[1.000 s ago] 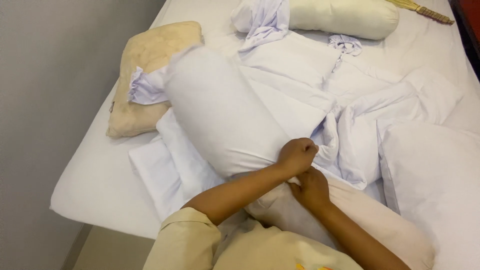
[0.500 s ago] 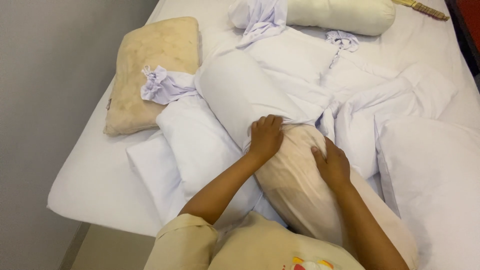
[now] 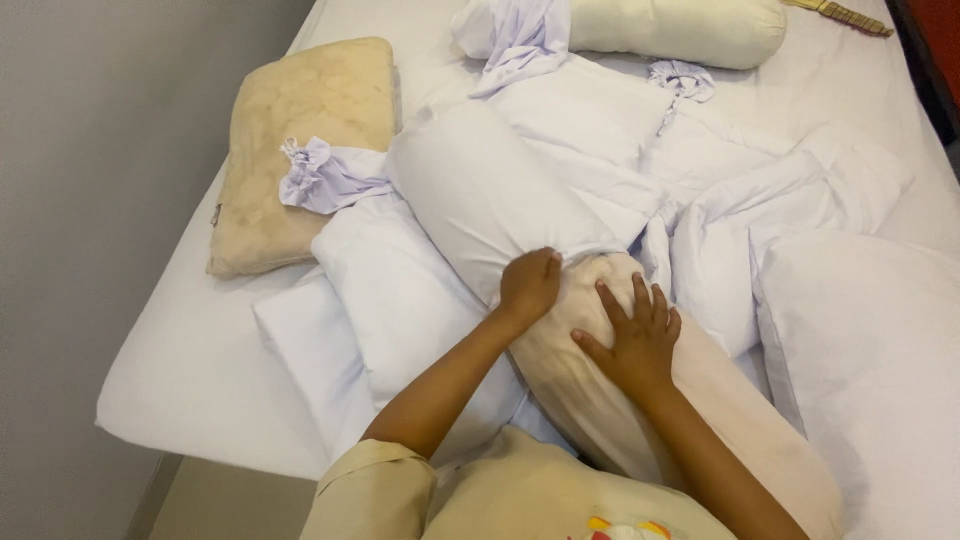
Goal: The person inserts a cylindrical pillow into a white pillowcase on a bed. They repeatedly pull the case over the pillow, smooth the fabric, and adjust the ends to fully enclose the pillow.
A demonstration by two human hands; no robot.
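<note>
White cover (image 3: pixel 490 200) hides the bolster's (image 3: pixel 640 410) far end. Left hand (image 3: pixel 528 285), grip clamped on the cover's edge; right hand (image 3: pixel 632 335) flat, fingers apart, pressing the bolster.

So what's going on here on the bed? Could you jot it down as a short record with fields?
Setting: bed with white sheet, beside a grey wall
Left hand: gripping the edge of the white cover on a long bolster
Right hand: fingers spread, pressed flat on the bare cream bolster
Cover state: far part of the bolster covered, near part bare
Nearby: beige pillow, white pillows, second bolster at the far end, rumpled white linen
</note>
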